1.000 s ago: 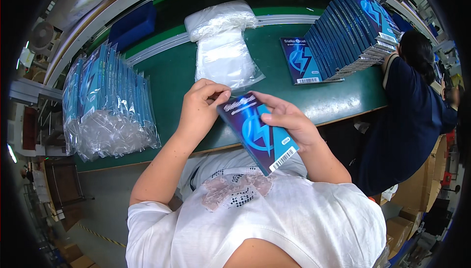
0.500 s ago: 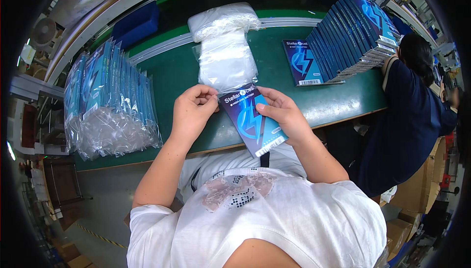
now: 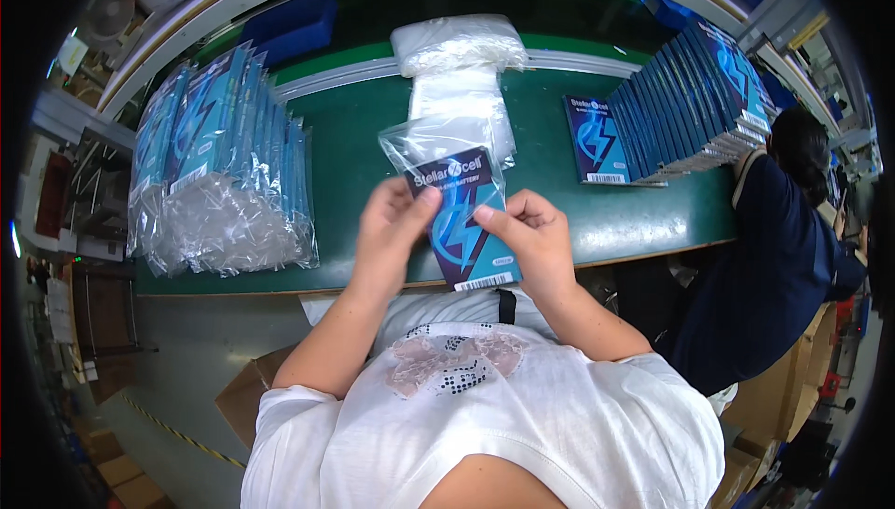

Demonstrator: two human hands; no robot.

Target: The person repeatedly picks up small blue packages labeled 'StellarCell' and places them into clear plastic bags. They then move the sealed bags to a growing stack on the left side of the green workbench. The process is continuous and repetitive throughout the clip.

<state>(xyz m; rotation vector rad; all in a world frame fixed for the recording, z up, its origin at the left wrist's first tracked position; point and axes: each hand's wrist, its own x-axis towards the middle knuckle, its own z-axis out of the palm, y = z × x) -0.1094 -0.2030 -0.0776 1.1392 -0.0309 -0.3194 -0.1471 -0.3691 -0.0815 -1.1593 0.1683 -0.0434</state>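
Observation:
A flat blue battery box (image 3: 463, 246) with a lightning design is held in front of me over the near table edge. Its upper end sits inside a clear plastic bag (image 3: 404, 143). My left hand (image 3: 387, 227) pinches the bag against the box's left side, thumb on top. Closed on the box's right side is my right hand (image 3: 541, 240), its thumb across the front; its other fingers are partly hidden. Just beyond lies a stack of clear bags (image 3: 455, 99), with a folded bundle of plastic (image 3: 459, 43) at its far end.
Bagged boxes (image 3: 200, 141) stand in a row on the left of the green table (image 3: 359, 127). At the right, a long leaning row of unbagged boxes (image 3: 676, 108) reaches toward a person in dark clothing (image 3: 760, 248). A blue bin (image 3: 289, 29) is at the back left.
The bag has come off the stack and now surrounds the box's upper end. My left thumb has moved onto the box front. The view has shifted slightly.

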